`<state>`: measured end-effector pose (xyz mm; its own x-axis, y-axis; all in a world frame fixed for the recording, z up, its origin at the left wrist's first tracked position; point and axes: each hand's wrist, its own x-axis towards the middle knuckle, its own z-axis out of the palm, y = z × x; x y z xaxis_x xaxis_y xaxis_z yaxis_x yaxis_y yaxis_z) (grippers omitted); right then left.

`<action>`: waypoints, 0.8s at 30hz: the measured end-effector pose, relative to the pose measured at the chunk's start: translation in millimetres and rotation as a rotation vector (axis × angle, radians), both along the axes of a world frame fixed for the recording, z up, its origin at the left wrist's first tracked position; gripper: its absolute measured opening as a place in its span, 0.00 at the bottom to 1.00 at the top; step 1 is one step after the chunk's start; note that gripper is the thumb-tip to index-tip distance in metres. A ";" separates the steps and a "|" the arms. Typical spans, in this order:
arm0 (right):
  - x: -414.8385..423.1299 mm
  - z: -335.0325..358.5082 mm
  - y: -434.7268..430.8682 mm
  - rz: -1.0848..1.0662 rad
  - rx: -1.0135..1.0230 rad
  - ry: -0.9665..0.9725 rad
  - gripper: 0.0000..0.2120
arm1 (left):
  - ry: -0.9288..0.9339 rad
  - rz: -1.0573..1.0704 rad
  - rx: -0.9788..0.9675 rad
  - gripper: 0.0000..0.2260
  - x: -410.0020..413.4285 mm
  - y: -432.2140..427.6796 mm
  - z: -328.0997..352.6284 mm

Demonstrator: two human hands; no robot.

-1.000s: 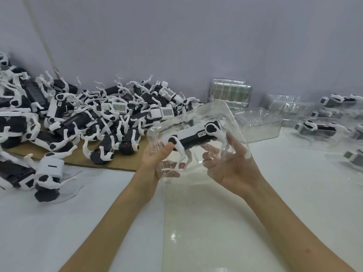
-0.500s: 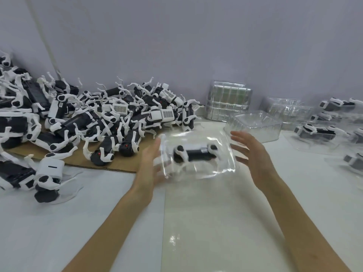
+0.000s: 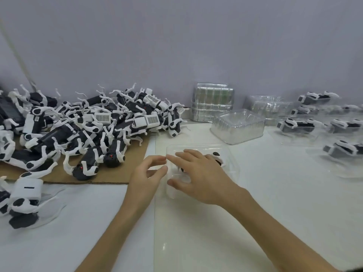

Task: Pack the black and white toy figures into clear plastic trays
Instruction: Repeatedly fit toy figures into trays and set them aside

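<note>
A clear plastic tray (image 3: 230,154) lies on the white table in front of me. A black and white toy figure (image 3: 217,158) is inside it, mostly hidden under my right hand (image 3: 200,175). That hand lies over the tray with its fingers spread and straight. My left hand (image 3: 145,177) is at the tray's left edge, fingers loosely bent, fingertips at the rim and holding nothing. A big pile of loose toy figures (image 3: 88,126) lies to the left on a cardboard sheet (image 3: 137,154).
Stacks of empty clear trays (image 3: 213,103) stand at the back by the wall, with another stack (image 3: 237,126) just beyond my hands. Packed trays with figures (image 3: 298,124) fill the right side. One loose figure (image 3: 23,197) lies at the near left.
The tray with the figure, held up and tilted a second ago, has come down flat onto the table. My right hand moved from beside it to on top; my left hand let go.
</note>
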<state>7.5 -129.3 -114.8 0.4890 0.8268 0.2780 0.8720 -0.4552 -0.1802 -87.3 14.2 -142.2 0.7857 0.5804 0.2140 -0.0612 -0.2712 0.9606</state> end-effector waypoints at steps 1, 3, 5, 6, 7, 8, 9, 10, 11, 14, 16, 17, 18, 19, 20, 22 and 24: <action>0.5 -1.5 -1.0 -0.013 -0.008 0.003 0.30 | 0.012 0.009 -0.007 0.09 0.0 0.2 -0.1; 4.6 -2.1 -7.6 -0.063 0.037 0.014 0.29 | 0.038 0.023 0.002 0.09 -0.3 -0.2 -0.7; 12.0 -2.5 -17.3 -0.125 0.041 0.014 0.28 | 0.061 0.024 0.020 0.08 0.2 -0.8 -2.3; 17.6 -2.6 -23.0 -0.158 0.036 0.013 0.27 | 0.070 0.022 0.030 0.08 0.5 -1.4 -2.6; 24.2 -2.4 -29.6 -0.193 0.027 0.012 0.27 | 0.077 0.016 0.042 0.08 0.7 -2.1 -3.0; 31.5 -1.5 -36.7 -0.229 0.017 0.010 0.26 | 0.086 0.009 0.054 0.07 0.8 -2.6 -3.4; 39.3 -0.2 -44.7 -0.266 0.009 0.011 0.26 | 0.093 0.005 0.065 0.07 0.9 -3.3 -3.9; 47.4 1.5 -53.1 -0.303 0.009 0.015 0.25 | 0.096 0.002 0.073 0.07 0.7 -3.6 -4.2; 55.8 3.6 -61.8 -0.339 0.017 0.023 0.24 | 0.096 0.000 0.079 0.07 0.5 -3.9 -4.3; 80.5 7.6 -88.7 -0.446 0.029 0.033 0.21 | 0.102 -0.004 0.082 0.07 0.8 -4.1 -5.8; 95.6 7.6 -106.9 -0.519 0.018 0.033 0.20 | 0.107 -0.004 0.079 0.07 1.0 -4.3 -6.1; 102.3 6.9 -116.2 -0.555 0.015 0.036 0.19 | 0.111 -0.002 0.080 0.07 1.0 -4.4 -6.2; 108.3 5.6 -125.4 -0.592 0.018 0.040 0.19 | 0.115 -0.001 0.081 0.07 1.0 -4.7 -6.3; 113.4 4.1 -134.4 -0.626 0.030 0.044 0.19 | 0.117 0.001 0.081 0.07 1.0 -5.1 -6.5; 117.7 2.4 -143.0 -0.656 0.047 0.045 0.19 | 0.120 0.002 0.078 0.07 1.0 -5.4 -6.6; 124.1 -2.3 -158.8 -0.685 0.083 0.019 0.18 | 0.120 0.004 0.074 0.07 1.1 -6.0 -6.4; 129.1 -7.9 -172.3 -0.679 0.117 -0.044 0.16 | 0.112 0.004 0.076 0.07 1.1 -6.1 -5.9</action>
